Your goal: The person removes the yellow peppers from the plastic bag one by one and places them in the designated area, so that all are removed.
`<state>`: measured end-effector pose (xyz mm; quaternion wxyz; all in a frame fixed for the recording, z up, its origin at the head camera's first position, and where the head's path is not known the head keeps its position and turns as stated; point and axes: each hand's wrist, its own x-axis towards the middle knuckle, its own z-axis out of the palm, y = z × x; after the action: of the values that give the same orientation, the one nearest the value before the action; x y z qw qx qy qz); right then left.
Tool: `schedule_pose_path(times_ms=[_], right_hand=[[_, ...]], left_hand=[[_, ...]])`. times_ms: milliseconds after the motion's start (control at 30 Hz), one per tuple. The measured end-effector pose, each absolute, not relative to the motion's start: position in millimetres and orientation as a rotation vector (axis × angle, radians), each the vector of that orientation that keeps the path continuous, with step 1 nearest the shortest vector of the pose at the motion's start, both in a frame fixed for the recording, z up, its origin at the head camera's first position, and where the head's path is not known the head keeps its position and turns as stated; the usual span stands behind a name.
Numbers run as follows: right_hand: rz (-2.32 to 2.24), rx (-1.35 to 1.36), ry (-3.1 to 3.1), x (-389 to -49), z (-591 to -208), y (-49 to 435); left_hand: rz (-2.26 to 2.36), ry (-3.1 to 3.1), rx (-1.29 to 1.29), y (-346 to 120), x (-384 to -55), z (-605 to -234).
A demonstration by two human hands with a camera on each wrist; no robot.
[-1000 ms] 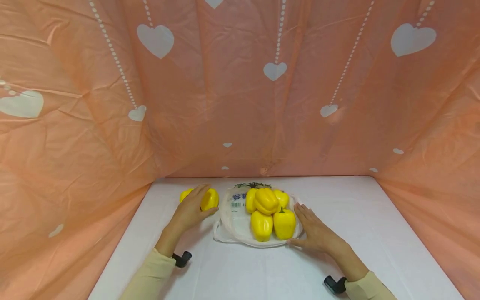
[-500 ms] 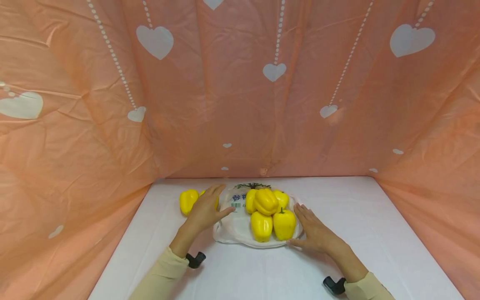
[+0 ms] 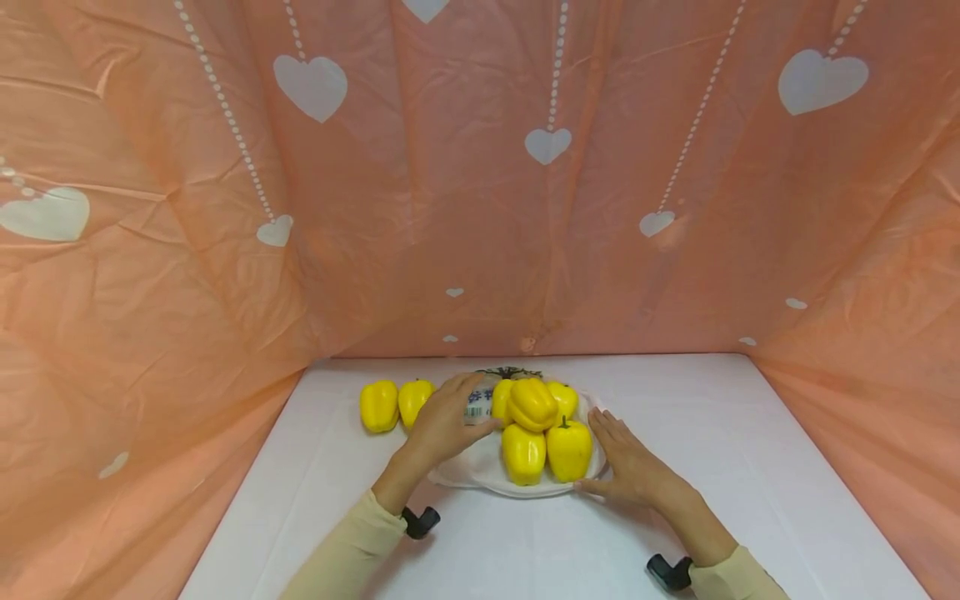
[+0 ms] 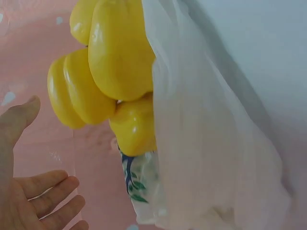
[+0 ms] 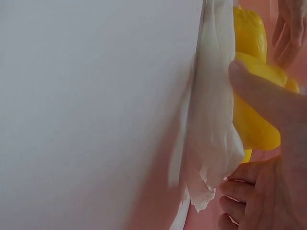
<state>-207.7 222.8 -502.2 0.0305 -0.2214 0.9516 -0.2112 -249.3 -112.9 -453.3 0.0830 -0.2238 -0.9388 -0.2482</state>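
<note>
"Yellow peppers (image 3: 532, 404) sat heaped in the bag (image 3: 476, 471), near the middle of the table's (image 3: 285, 483) far edge. Which of our hands was closer?"

"Neither by much: the heap lay between them. We had our left hand (image 3: 447, 427) over the bag's left part, our right hand (image 3: 626, 457) at its right side."

"And its long axis?"

"Left to right, roughly along the table's far edge."

"What about the loose pair (image 3: 378, 407)?"

"Left of the bag, toward the table's far left corner, one of them partly behind our left hand."

"How did we hold our grips?"

"Left: fingers extended, thumb well apart, a gap to the heap, nothing held. Right: thumb spread wide from the fingers, its tip by the bag's wall. We saw nothing pinched there; whether it pressed the plastic, we couldn't tell."
</note>
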Motion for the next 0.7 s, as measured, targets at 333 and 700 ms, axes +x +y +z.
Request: schedule_pose_path(times_ms=[333,700], right_hand=[[-0.658,-0.687,2.933,-207.1,-502.0,223.7],[-0.656,-0.687,2.935,-207.7,-503.9,224.4]], left_hand=[[-0.707,-2.823,-0.659,-87.7,-250.4,-450.5],[-0.672,-2.88,-0.629,-64.2,-256.9,-453.7]])
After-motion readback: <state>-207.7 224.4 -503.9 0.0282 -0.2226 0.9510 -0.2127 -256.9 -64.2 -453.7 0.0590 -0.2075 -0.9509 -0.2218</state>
